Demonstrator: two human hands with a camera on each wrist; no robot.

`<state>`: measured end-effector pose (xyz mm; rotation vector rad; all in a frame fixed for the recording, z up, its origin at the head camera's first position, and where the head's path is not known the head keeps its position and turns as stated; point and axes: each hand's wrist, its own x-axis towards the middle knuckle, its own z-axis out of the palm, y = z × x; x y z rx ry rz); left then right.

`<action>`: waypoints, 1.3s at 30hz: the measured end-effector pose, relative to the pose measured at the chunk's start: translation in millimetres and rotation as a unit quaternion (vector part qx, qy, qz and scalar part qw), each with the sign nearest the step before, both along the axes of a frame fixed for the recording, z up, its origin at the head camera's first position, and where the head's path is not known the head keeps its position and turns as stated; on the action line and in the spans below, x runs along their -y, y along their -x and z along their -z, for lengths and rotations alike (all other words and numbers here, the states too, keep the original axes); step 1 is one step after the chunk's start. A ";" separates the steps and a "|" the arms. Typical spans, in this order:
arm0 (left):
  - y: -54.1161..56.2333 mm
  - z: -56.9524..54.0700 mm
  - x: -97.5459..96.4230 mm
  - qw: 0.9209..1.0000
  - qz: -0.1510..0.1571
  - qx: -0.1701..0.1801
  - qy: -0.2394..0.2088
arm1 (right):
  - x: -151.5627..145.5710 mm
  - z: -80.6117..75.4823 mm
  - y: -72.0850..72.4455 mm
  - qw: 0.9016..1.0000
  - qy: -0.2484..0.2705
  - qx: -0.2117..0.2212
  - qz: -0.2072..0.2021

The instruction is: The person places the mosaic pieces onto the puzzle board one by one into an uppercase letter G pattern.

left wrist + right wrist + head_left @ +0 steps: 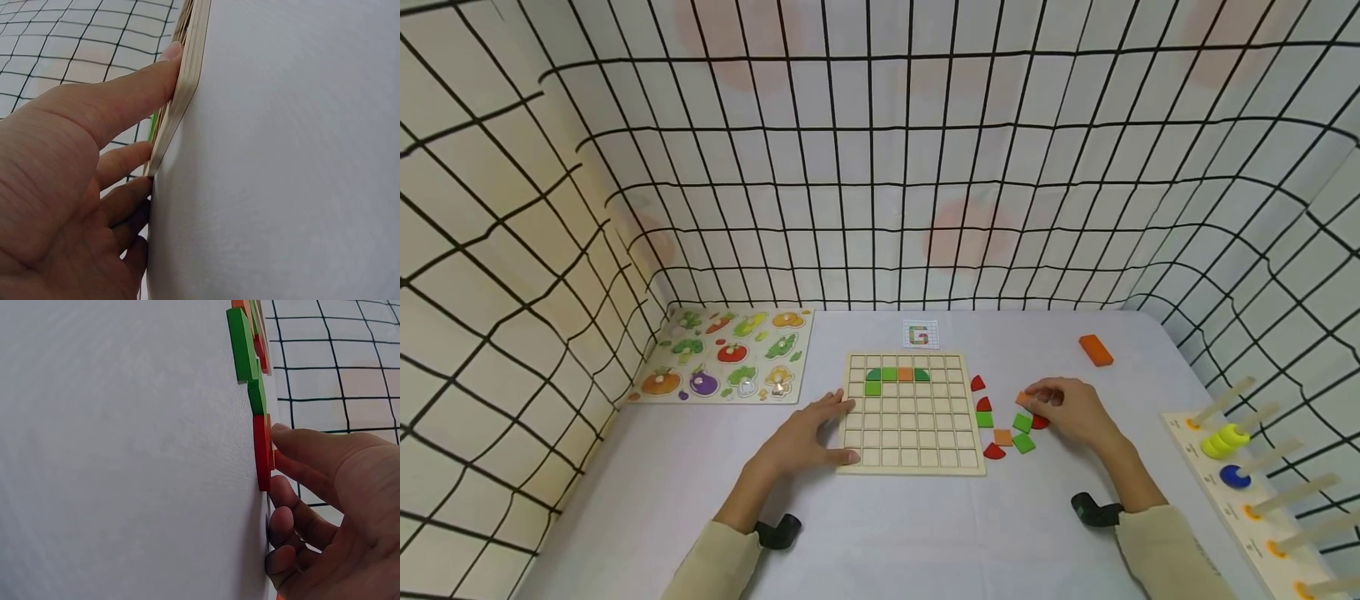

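A wooden grid board [917, 429] lies on the table with green and orange tiles in its upper rows. My left hand [808, 433] rests at its left side, fingers spread; the thumb touches the lower left corner and the fingertips touch the edge. In the left wrist view, the thumb lies over the board's rim [184, 81]. To the right of the board, my right hand [1067, 408] pinches a small orange tile [1022, 398] between thumb and forefinger. Just under that hand is a red quarter-round tile [1040, 422], with a green square tile [1022, 422] beside it.
Several red, green and orange tiles lie along the board's right side. A small pattern card [921, 334] is behind the board. Around them are a vegetable puzzle [752, 375] at left, an orange block [1096, 350] at back right and a peg stand [1217, 492] at right.
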<state>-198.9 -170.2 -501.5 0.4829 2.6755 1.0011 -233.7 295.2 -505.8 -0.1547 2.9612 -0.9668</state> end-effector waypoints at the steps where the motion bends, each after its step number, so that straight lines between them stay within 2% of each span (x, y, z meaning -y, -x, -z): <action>1: 0.2 0.0 -0.3 1.000 0.001 -0.001 -0.001 | -1.1 0.9 -0.1 1.000 0.002 -0.001 0.001; 8: -1.8 4.5 -1.1 1.000 0.004 0.007 -0.001 | -5.4 9.7 -7.9 1.000 0.001 0.011 0.020; 14: -4.0 6.2 -1.3 1.000 0.001 0.002 0.003 | -4.7 11.2 -11.8 1.000 0.008 -0.001 0.029; 21: -5.3 3.9 0.9 1.000 0.003 -0.004 0.005 | -1.9 7.3 -9.6 1.000 0.010 0.000 0.023; 30: -1.3 4.1 1.4 1.000 0.000 -0.003 0.002 | 4.6 -1.3 -5.9 0.999 0.022 -0.008 0.035; 39: 0.3 4.0 1.1 1.000 0.003 -0.007 0.002 | 25.8 -11.7 -0.6 0.999 0.035 -0.023 0.030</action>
